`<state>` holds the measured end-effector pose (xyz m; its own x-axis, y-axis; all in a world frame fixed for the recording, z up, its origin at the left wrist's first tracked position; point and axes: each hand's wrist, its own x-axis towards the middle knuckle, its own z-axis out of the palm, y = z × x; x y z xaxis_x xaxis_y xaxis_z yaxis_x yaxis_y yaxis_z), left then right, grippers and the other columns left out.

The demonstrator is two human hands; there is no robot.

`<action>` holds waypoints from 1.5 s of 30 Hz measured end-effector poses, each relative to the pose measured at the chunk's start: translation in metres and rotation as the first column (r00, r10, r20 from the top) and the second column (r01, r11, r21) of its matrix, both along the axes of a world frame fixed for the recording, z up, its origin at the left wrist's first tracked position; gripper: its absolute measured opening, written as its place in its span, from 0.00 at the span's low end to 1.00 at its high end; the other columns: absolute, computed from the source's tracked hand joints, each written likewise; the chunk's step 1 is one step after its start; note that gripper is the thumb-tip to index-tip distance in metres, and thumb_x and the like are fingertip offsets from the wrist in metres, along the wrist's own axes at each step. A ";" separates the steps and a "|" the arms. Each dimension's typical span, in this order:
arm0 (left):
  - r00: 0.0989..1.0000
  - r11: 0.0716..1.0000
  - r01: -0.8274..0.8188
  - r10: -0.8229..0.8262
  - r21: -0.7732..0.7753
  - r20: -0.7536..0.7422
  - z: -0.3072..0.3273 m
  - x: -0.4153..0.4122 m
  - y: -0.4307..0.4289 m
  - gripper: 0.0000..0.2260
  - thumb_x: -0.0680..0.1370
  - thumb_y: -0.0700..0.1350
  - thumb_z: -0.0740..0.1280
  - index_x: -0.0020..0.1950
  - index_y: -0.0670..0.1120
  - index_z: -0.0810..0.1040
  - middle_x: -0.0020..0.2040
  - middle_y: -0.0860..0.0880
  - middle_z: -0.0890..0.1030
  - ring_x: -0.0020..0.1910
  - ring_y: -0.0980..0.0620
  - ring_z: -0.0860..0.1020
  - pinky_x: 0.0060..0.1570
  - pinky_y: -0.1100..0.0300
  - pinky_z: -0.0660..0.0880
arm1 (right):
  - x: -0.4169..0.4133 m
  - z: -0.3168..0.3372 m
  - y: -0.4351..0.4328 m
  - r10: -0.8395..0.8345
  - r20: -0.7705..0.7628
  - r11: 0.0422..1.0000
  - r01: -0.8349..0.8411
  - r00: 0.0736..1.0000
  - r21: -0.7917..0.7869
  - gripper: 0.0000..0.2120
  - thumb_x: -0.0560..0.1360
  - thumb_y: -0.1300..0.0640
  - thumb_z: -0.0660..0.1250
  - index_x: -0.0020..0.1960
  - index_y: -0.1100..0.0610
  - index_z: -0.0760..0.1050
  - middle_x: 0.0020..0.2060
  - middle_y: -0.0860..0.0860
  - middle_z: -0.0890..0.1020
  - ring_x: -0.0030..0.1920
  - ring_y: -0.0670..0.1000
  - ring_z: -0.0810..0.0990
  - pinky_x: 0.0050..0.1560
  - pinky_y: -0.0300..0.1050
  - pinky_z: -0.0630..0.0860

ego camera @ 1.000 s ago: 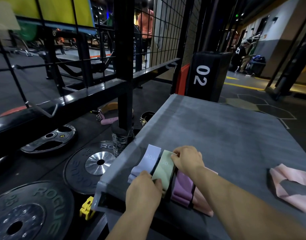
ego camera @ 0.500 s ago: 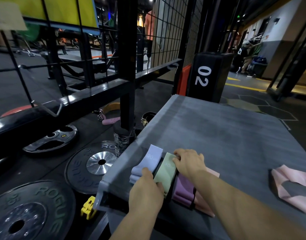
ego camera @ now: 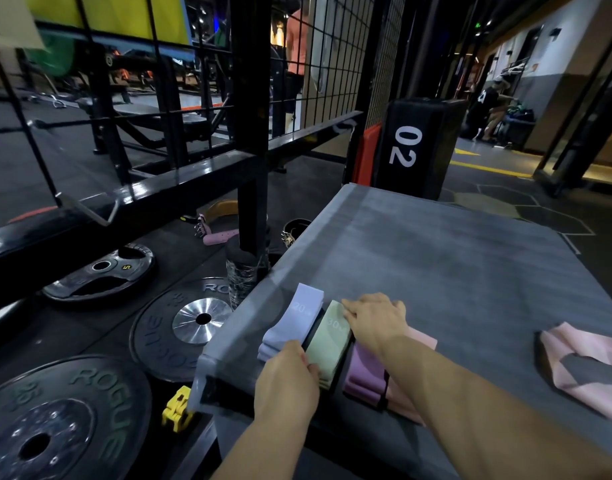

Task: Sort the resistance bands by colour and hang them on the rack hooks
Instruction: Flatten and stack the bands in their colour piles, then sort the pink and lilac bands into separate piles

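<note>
Folded resistance bands lie side by side near the front left corner of a grey padded box point(ego camera: 436, 271): a lavender band point(ego camera: 294, 317), a light green band point(ego camera: 328, 344), a mauve band point(ego camera: 365, 374) and a pink band point(ego camera: 420, 341) partly under my right forearm. My left hand point(ego camera: 287, 375) pinches the near end of the green band. My right hand point(ego camera: 375, 318) pinches its far end. Another pink band point(ego camera: 588, 368) lies loose at the box's right side. A black rack with a metal hook point(ego camera: 89, 209) stands to the left.
Black weight plates point(ego camera: 179, 327) lie on the floor left of the box, with a yellow clip point(ego camera: 176, 408) and a bottle point(ego camera: 240, 275) by the rack post. A black block marked 02 point(ego camera: 412, 147) stands behind the box. People are far off.
Both hands stay on the green band, with only slight shifts. The camera has drifted a little.
</note>
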<state>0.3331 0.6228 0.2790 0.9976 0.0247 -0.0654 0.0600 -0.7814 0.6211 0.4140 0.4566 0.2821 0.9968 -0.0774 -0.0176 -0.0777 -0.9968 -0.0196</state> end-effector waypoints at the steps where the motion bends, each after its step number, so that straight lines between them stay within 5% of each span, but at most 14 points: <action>1: 1.000 1.000 0.001 -0.001 -0.005 0.001 0.000 0.000 0.000 0.07 0.80 0.50 0.61 0.47 0.50 0.64 0.35 0.55 0.68 0.41 0.50 0.70 0.39 0.61 0.65 | 0.000 0.000 0.000 -0.009 -0.006 1.000 0.009 1.000 0.007 0.17 0.83 0.46 0.49 0.66 0.41 0.71 0.62 0.48 0.75 0.66 0.52 0.67 0.62 0.54 0.61; 11: 0.999 1.000 -0.006 0.006 -0.015 0.037 0.004 -0.003 -0.002 0.07 0.80 0.51 0.59 0.47 0.50 0.64 0.34 0.55 0.67 0.39 0.51 0.70 0.38 0.61 0.65 | -0.004 0.007 0.000 -0.041 -0.009 0.995 0.042 0.999 0.087 0.16 0.82 0.45 0.50 0.64 0.40 0.73 0.61 0.48 0.76 0.66 0.53 0.68 0.62 0.53 0.61; 17: 0.997 0.987 -0.071 0.071 -0.141 -0.004 0.012 0.006 -0.005 0.07 0.77 0.52 0.63 0.44 0.50 0.69 0.41 0.50 0.77 0.42 0.47 0.75 0.42 0.60 0.72 | -0.006 0.017 -0.003 -0.058 0.039 0.992 0.053 0.998 0.117 0.18 0.80 0.47 0.55 0.66 0.46 0.73 0.62 0.50 0.76 0.66 0.55 0.68 0.61 0.52 0.62; 21: 0.993 0.983 -0.075 0.089 -0.165 0.079 0.025 0.005 -0.013 0.08 0.76 0.52 0.63 0.45 0.48 0.74 0.36 0.52 0.72 0.42 0.46 0.75 0.41 0.60 0.71 | -0.016 0.024 -0.009 -0.071 0.078 0.984 0.057 0.994 0.169 0.20 0.81 0.43 0.55 0.71 0.43 0.68 0.64 0.49 0.74 0.69 0.53 0.65 0.65 0.53 0.61; 27: 0.988 0.979 0.093 -0.068 -0.179 0.141 0.036 -0.010 -0.065 0.12 0.75 0.54 0.64 0.36 0.50 0.66 0.37 0.49 0.78 0.42 0.44 0.77 0.39 0.58 0.71 | -0.074 0.026 -0.060 -0.201 0.209 0.953 0.141 0.957 0.270 0.14 0.79 0.44 0.57 0.60 0.44 0.76 0.59 0.46 0.77 0.64 0.51 0.69 0.60 0.49 0.63; 34: 0.921 0.917 0.385 -0.374 -0.102 0.111 0.026 -0.046 -0.159 0.11 0.76 0.56 0.64 0.41 0.51 0.69 0.46 0.51 0.81 0.50 0.48 0.78 0.44 0.59 0.72 | -0.172 0.002 -0.170 -0.434 0.327 0.894 0.354 0.840 0.277 0.09 0.76 0.52 0.65 0.52 0.49 0.82 0.49 0.50 0.82 0.55 0.58 0.77 0.50 0.51 0.73; 40: 0.840 0.839 0.543 -0.542 -0.029 0.035 0.009 -0.073 -0.210 0.08 0.77 0.55 0.63 0.49 0.53 0.74 0.53 0.53 0.81 0.56 0.51 0.77 0.50 0.59 0.71 | -0.221 -0.009 -0.237 -0.632 0.241 0.768 0.555 0.736 0.319 0.17 0.78 0.51 0.60 0.67 0.45 0.72 0.66 0.47 0.73 0.67 0.53 0.68 0.64 0.52 0.66; 45: 0.821 0.821 0.570 -0.570 -0.007 -0.039 -0.001 -0.074 -0.216 0.09 0.77 0.56 0.64 0.53 0.54 0.75 0.55 0.55 0.80 0.57 0.52 0.76 0.53 0.60 0.71 | -0.210 -0.017 -0.264 -0.635 0.084 0.759 0.600 0.768 0.254 0.22 0.80 0.47 0.58 0.73 0.43 0.62 0.74 0.44 0.62 0.72 0.53 0.62 0.68 0.54 0.64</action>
<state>0.2596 0.4063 0.2780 0.8305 -0.5473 -0.1040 -0.3742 -0.6864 0.6236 0.2042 0.1927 0.2648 0.7232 -0.6891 0.0466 -0.6529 -0.7042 -0.2790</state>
